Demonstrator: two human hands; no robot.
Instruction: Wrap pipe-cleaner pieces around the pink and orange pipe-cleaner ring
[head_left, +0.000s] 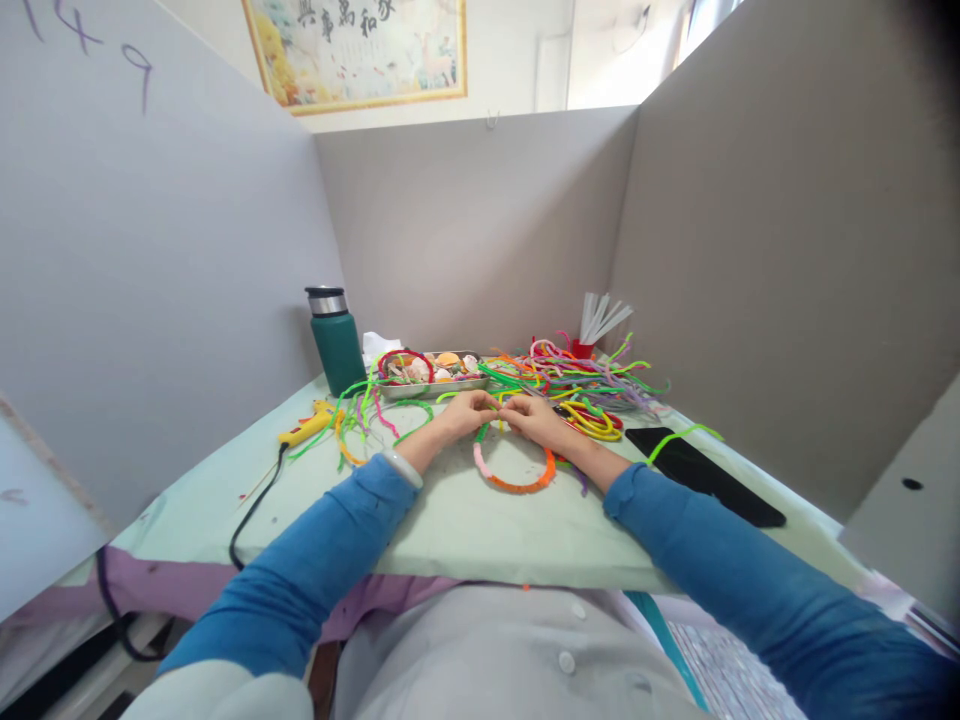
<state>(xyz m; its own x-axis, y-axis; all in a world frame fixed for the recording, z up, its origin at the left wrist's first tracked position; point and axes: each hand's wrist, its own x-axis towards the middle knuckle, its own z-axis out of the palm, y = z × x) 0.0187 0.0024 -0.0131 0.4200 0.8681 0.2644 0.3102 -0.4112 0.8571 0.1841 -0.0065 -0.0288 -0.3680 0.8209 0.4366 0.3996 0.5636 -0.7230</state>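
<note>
Orange-and-pink pipe-cleaner ring (525, 488): the landmark here; its curved near side faces the wearer, probably so the far edge meets both sets of fingertips.
Left hand (466, 412): fingertips closed in a pinch at the ring's far edge.
Right hand (534, 418): pinching at the same edge, against the left fingertips, likely to steady a springy loop; which strand sits between them is too small to tell.
Yellow glue gun (309, 424): left of the ring, seemingly within easy reach, its black cord (259, 508) trailing towards the wearer.
Metal tray (450, 386): beyond the ring, its raised rim keeping the shells (448, 360) together.
Teal bottle (339, 350): upright, beyond the ring and to its left, apparently out of the elbows' way.
Loose pipe cleaners (607, 385): heaped beyond the ring and to its right.
Red cup (582, 349): behind that heap as seen from the ring, bundling white sticks (598, 318).
Black slab (697, 475): right of the ring, past the right forearm.
</note>
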